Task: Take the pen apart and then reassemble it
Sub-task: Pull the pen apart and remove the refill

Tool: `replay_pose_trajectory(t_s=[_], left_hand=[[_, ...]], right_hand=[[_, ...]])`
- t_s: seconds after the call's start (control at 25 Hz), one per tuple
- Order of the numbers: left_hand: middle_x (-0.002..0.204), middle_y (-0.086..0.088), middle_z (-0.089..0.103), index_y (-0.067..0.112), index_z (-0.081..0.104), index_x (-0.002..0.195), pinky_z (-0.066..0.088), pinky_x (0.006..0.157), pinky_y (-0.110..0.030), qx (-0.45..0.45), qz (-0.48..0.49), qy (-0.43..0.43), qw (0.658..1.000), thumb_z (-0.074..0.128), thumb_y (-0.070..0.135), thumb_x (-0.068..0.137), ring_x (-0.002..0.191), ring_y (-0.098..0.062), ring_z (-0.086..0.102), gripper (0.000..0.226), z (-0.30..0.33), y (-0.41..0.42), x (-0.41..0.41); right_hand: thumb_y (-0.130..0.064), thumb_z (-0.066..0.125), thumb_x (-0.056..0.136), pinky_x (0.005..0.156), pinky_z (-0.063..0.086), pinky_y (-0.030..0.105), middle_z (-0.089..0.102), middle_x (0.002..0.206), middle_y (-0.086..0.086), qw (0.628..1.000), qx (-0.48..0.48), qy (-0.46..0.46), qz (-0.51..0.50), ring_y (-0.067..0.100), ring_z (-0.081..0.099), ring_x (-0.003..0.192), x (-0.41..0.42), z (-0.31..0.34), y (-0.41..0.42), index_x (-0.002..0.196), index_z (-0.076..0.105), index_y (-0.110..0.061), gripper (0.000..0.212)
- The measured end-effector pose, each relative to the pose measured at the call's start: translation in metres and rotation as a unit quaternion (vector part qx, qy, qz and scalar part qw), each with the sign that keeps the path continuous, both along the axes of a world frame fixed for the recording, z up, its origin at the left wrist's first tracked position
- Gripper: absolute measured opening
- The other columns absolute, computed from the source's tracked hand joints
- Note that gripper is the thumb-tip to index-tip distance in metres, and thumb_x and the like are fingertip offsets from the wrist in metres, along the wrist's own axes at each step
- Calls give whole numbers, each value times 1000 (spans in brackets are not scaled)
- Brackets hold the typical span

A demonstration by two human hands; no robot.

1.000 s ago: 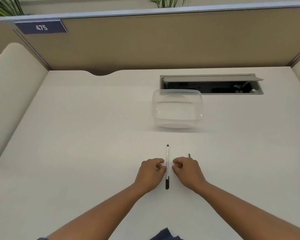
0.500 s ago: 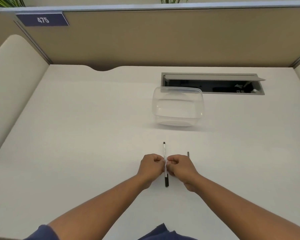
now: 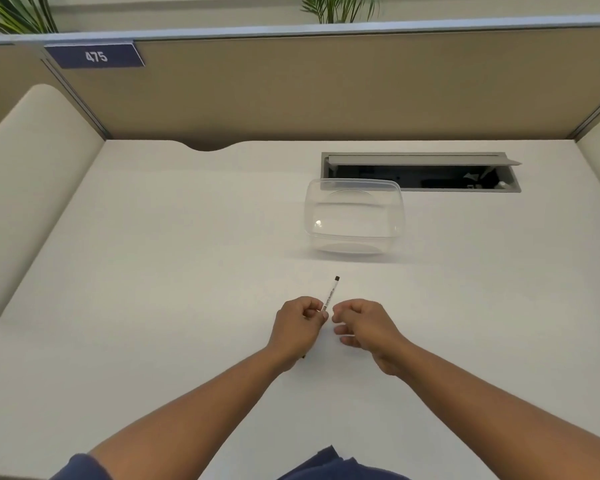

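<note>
Pen [image 3: 330, 295]: slim white barrel with a black end cap, raised off the tabletop [image 3: 153, 271] and tilted, far end pointing toward the clear container [image 3: 354, 220]. It sits on the near side of that container, well apart from it.

Left hand [image 3: 300, 329]: fingers curled and pinched on the lower barrel; the near end of the pen is hidden inside and behind the fist, with only a dark tip showing below the hand.

Right hand [image 3: 364, 325]: fingers loosely curled, thumb and forefinger close together just beside the barrel. Whether they touch the pen, or hold any small part, cannot be told.

Clear container: empty as far as can be seen, standing on the near side of the open cable hatch [image 3: 420, 173].

Handling, judged: very light, stiff, thin plastic; smooth and liable to roll or slip between fingertips. Not fragile, but a thin barrel may flex if bent.

Grip advice, judged: hold the mid-barrel firmly in one hand; take the black end piece with the fingertips of the other and pull or twist along the axis, not sideways.

Small parts, judged: likely to roll away; the container is a suitable place for them.
</note>
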State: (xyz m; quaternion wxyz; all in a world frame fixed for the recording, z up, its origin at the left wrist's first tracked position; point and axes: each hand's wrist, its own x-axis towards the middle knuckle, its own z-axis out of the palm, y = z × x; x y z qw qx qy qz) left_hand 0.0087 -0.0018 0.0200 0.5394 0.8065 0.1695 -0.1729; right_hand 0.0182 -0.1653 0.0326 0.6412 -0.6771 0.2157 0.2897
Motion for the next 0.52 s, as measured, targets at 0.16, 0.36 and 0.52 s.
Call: replay_pose_trajectory(t_s=[0.16,0.36,0.52], left_hand=[[91,12,66,27,68,99,51,70,-26,98,-69,-77,990,63,23,96,74,-10,62,8,12,10,2],[93,3,64,18,71,104,47,77,-32,205,-178,-214,938,60,11,96,86,-17,58,15,30,27,4],[96,0,66,15,71,103,48,76,-35,238,-211,-278,906,61,8,95,88,-22,59,15,46,36,9]], right_hand=[[-40,66,93,65,58,27,74,99,7,999,13,-19,-43,19,70,79,8,18,-8,100,71,-12,29],[-29,67,95,65,57,28,73,93,10,997,27,-56,-48,19,68,74,16,37,-19,98,73,-6,23],[-20,70,93,60,58,28,73,84,11,997,64,-16,-31,18,68,64,14,50,-27,95,72,-2,18]])
